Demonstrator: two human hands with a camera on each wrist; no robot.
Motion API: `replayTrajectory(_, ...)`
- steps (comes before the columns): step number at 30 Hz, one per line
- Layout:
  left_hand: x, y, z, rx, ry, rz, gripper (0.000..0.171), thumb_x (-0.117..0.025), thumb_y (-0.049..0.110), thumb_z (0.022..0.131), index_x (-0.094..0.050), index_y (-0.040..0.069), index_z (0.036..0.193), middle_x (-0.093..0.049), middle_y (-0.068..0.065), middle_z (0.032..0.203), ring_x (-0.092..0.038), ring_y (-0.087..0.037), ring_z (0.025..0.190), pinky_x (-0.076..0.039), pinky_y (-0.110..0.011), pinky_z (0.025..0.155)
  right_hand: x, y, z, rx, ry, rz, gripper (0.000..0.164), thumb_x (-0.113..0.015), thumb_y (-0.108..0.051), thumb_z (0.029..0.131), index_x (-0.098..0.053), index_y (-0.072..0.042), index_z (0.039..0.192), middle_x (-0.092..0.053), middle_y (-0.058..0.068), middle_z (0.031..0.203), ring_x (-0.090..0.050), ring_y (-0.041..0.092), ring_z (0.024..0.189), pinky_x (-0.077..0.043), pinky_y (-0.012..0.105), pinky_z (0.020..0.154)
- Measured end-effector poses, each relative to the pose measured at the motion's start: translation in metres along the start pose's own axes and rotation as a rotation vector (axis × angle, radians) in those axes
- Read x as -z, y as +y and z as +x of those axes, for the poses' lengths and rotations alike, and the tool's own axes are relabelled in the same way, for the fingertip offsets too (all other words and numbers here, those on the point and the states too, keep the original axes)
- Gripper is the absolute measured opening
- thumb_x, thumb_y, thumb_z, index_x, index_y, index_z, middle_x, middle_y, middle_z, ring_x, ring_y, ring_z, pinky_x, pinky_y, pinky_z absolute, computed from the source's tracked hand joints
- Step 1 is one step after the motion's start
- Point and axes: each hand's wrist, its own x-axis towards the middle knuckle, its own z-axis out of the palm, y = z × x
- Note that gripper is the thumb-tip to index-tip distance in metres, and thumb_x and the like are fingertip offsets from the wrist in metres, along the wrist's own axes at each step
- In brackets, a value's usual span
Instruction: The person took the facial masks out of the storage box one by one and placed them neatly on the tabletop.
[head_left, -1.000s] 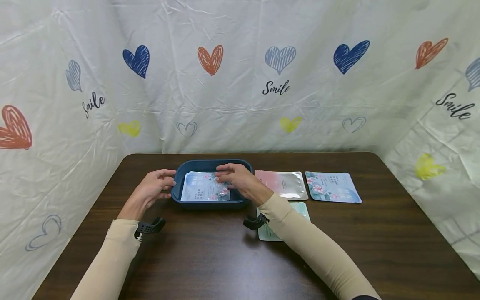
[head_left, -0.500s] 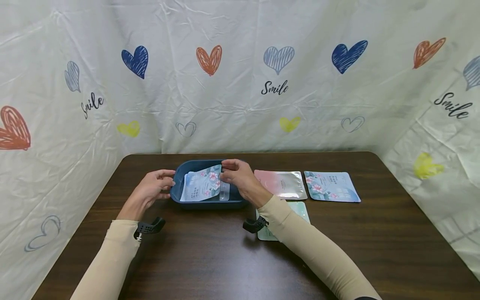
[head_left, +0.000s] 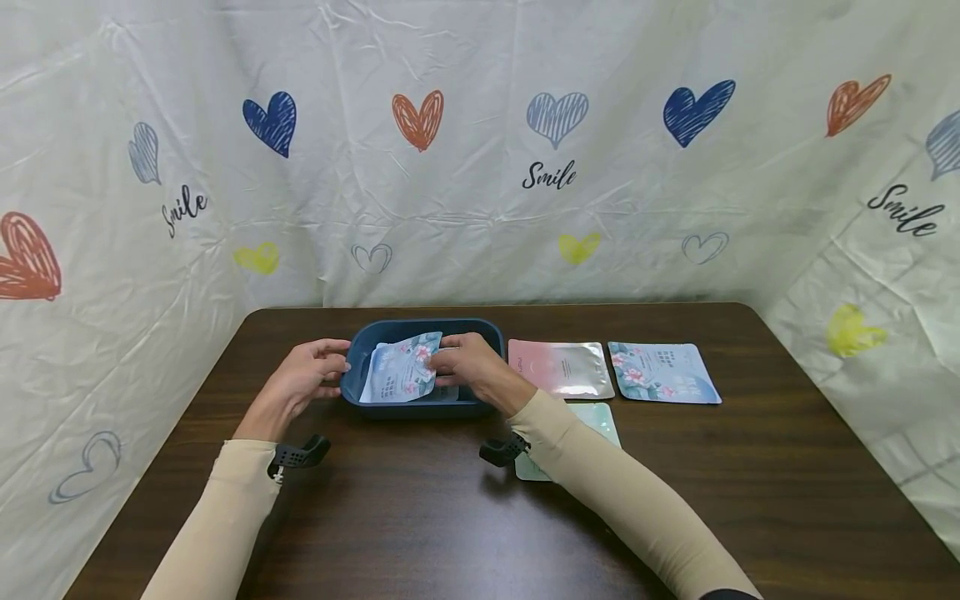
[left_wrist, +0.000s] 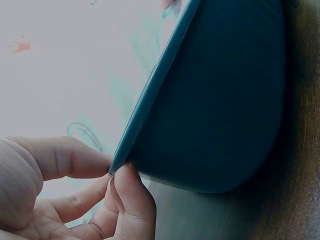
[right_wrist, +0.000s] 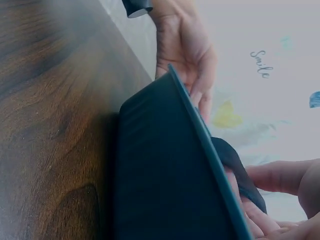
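Note:
A dark blue plastic tray (head_left: 427,412) with rounded ends sits at the back left of the table. Thumb and fingers of my left hand (head_left: 300,379) pinch its left rim, as the left wrist view shows close up. Inside the tray, my right hand (head_left: 476,367) holds the right edge of a blue floral face mask sachet (head_left: 405,367) between thumb and fingers. That edge is lifted and bent, while the left part lies low in the tray. Another sachet (head_left: 447,393) shows beneath it. In the right wrist view, the held sachet (right_wrist: 232,155) rises dark above the rim.
Right of the tray lie a pink and silver sachet (head_left: 562,368) and a blue floral sachet (head_left: 665,372). A mint green sachet (head_left: 600,417) lies in front, partly under my right forearm. A white cloth (head_left: 480,275) with printed hearts hangs behind the brown table (head_left: 420,517).
My right hand has taken the floral sachet's right edge, lifted it and bent it leftward, baring the sachet beneath. It has since dipped slightly lower. The left hand stays at the rim.

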Motion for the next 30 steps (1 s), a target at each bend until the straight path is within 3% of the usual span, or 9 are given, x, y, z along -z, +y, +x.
replayTrajectory(5,-0.001,0.0,0.0,0.002,0.001,0.0,0.054,-0.055,0.011,0.101,-0.042,0.005,0.153,-0.055,-0.025,0.136,-0.058,-0.034,0.109,-0.059,-0.03,0.08,-0.003,0.003,0.005,0.009,0.006,-0.083,0.033,-0.068,-0.009,0.097,-0.063,0.001,0.127,-0.072,0.015,0.109,-0.073,0.025,0.089,-0.061,0.035,0.08)
replayTrajectory(11,-0.002,0.0,0.001,-0.007,-0.004,-0.001,0.054,-0.055,0.01,0.1,-0.042,0.004,0.152,-0.057,-0.025,0.133,-0.06,-0.031,0.105,-0.059,-0.031,0.079,-0.003,0.001,0.006,0.015,0.05,-0.131,0.033,-0.068,-0.008,0.096,-0.063,0.001,0.127,-0.072,0.014,0.104,-0.074,0.024,0.083,-0.061,0.038,0.08)
replayTrajectory(23,0.0,0.002,0.002,-0.001,0.001,-0.004,0.053,-0.055,0.009,0.1,-0.043,0.005,0.151,-0.057,-0.025,0.134,-0.06,-0.033,0.107,-0.06,-0.031,0.077,0.009,-0.005,-0.002,0.063,0.033,-0.076,0.025,-0.067,-0.005,0.096,-0.067,-0.001,0.121,-0.075,0.014,0.101,-0.075,0.023,0.083,-0.062,0.038,0.076)
replayTrajectory(30,0.001,0.001,0.001,0.012,0.003,0.001,0.054,-0.056,0.011,0.101,-0.042,0.006,0.152,-0.056,-0.024,0.137,-0.06,-0.035,0.112,-0.06,-0.031,0.08,0.015,-0.008,-0.007,0.06,0.05,-0.031,0.033,-0.07,-0.007,0.094,-0.065,-0.002,0.126,-0.074,0.015,0.105,-0.075,0.024,0.085,-0.062,0.038,0.078)
